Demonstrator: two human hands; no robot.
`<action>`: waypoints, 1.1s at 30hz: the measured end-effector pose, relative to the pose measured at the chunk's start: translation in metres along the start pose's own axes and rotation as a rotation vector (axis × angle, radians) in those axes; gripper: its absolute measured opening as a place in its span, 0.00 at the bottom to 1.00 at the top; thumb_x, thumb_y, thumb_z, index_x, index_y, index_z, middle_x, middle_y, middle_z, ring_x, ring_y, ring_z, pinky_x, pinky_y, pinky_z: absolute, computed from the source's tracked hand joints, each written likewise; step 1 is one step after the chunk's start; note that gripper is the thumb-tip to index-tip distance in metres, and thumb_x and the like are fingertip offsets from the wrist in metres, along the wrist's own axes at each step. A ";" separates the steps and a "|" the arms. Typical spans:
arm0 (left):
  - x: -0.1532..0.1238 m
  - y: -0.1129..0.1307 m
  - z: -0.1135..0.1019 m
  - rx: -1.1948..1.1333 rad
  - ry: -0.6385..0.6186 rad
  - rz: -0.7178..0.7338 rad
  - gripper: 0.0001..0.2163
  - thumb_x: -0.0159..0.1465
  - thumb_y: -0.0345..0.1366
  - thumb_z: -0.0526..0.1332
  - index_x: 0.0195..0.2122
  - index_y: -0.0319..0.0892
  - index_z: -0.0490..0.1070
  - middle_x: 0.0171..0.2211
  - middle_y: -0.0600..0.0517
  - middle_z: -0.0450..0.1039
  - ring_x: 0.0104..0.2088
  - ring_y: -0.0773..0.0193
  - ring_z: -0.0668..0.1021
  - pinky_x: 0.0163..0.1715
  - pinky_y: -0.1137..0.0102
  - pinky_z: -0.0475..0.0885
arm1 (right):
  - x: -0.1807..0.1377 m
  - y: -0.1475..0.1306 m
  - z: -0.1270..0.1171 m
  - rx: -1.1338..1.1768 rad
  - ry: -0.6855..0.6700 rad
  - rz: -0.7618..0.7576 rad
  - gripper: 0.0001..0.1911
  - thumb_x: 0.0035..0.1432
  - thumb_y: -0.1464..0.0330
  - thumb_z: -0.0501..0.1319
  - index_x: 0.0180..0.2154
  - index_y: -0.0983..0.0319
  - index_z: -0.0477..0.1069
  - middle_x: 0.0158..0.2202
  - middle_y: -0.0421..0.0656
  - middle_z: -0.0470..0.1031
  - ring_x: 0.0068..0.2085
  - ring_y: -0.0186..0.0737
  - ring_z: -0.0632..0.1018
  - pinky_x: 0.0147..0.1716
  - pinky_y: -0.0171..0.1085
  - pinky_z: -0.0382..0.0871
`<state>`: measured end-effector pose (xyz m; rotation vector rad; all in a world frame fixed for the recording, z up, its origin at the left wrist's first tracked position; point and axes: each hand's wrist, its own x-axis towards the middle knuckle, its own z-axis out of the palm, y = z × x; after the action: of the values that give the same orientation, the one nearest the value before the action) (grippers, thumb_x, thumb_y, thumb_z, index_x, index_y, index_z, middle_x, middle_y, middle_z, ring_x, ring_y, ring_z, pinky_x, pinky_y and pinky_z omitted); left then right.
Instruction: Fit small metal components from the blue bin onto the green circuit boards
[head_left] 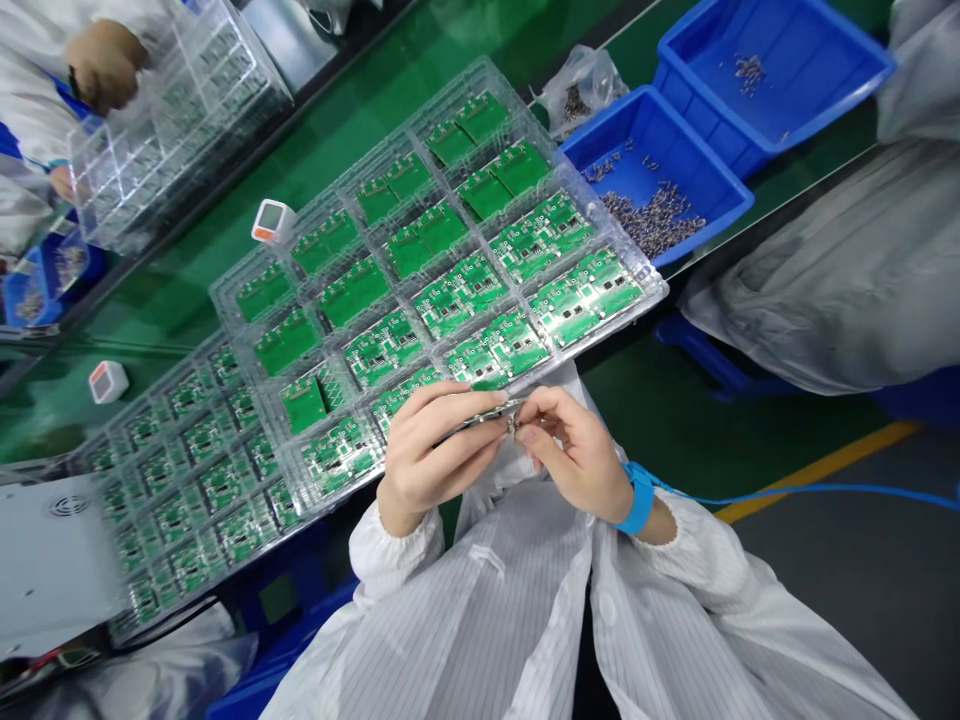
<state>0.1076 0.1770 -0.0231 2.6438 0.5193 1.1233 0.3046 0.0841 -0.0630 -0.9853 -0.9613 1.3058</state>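
My left hand (442,445) is closed round a green circuit board (489,412), which is held almost edge-on to me, in front of my chest. At the board's right end, the fingertips of my right hand (574,450) pinch a small metal part (512,424) against it; the fingers hide most of this part. A blue wrist strap (639,498) circles my right wrist. Just beyond my hands lies a clear plastic tray (651,285) with compartments. Green boards sit in it, some showing chips (544,235), others a plainer face (352,292).
Blue bins (720,200) with small metal parts (660,220) stand to the right of the tray, near a plastic bag (581,85) of parts. Another board-filled tray (202,450) lies left. A white device (273,220) stands behind. Across the bench, a person's hand (105,65) is over stacked trays.
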 end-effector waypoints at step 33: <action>-0.005 -0.003 -0.008 0.157 -0.105 0.100 0.12 0.72 0.25 0.75 0.52 0.47 0.85 0.58 0.47 0.91 0.51 0.53 0.93 0.56 0.54 0.91 | 0.005 -0.002 -0.001 0.399 -0.111 0.325 0.26 0.75 0.43 0.71 0.45 0.58 0.70 0.31 0.34 0.75 0.23 0.28 0.73 0.21 0.30 0.71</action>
<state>0.0976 0.1779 -0.0215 2.8750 0.4772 1.0010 0.3065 0.0893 -0.0616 -0.7820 -0.5995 1.7587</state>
